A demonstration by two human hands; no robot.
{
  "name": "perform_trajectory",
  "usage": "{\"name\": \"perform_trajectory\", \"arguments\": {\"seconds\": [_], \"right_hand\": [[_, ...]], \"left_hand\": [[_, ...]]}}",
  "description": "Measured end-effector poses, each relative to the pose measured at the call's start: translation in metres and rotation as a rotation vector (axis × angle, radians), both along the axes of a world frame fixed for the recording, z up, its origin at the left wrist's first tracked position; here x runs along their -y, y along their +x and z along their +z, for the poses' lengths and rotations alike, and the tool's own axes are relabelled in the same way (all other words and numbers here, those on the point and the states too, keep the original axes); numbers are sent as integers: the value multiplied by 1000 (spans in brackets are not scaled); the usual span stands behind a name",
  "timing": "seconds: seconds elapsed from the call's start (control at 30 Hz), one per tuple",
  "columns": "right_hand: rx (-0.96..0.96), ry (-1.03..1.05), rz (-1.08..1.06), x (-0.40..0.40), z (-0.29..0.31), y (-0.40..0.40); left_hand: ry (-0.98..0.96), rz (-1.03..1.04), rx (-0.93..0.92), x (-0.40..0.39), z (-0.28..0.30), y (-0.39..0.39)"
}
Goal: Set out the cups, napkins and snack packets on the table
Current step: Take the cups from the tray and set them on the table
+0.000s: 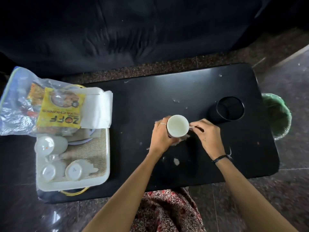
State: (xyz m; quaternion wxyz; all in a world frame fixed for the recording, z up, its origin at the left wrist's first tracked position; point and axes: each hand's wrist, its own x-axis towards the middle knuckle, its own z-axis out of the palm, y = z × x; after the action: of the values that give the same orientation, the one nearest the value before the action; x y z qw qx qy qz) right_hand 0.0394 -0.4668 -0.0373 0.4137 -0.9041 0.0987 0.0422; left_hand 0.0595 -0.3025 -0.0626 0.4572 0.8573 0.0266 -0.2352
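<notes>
Head view: left hand (161, 135) grips upright white ceramic cup (177, 126); right hand (206, 134) pinches its right-facing handle.

I see a glossy black worktop (192, 84), scuffed and flecked. The white cup (177, 126) looks like glazed ceramic, matt inside. The tray (107, 164) seems smooth white plastic with a woven, rough mat (95, 148). Crinkled clear plastic bag (15, 104); glossy yellow packet (61, 109); soft paper napkins (98, 111).
</notes>
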Motion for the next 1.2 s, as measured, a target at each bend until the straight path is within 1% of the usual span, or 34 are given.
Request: {"name": "perform_trajectory", "arguments": {"seconds": [0.1,0.27,0.7,0.8,0.87,0.93,0.97,1.03,1.1,1.2], "right_hand": [[-8,-10,-27,16,-9,-3],[-4,-58,-47,27,-19,-6],[-32,-51,-40,29,-31,-3],[-47,-58,-47,25,-27,-7],[-28,-91,-92,16,-20,-14],[49,-152,-159,0,-10,-22],[116,-182,-164,-10,-5,-26],[233,-209,-101,-33,2,-31],[240,-159,-12,-61,8,-33],[185,-3,51,-113,16,-27]], "left_hand": [[39,-25,64,16,-11,0],[58,-2,109,33,-20,-2],[94,-27,81,36,-36,-1],[88,-30,24,33,-37,-2],[44,16,-34,29,-33,-6],[-17,104,-55,22,-23,-13],[-36,154,-45,18,-15,-17],[-44,253,3,7,-1,-27],[-55,326,58,-9,13,-34],[-94,432,106,-41,31,-44]]}}
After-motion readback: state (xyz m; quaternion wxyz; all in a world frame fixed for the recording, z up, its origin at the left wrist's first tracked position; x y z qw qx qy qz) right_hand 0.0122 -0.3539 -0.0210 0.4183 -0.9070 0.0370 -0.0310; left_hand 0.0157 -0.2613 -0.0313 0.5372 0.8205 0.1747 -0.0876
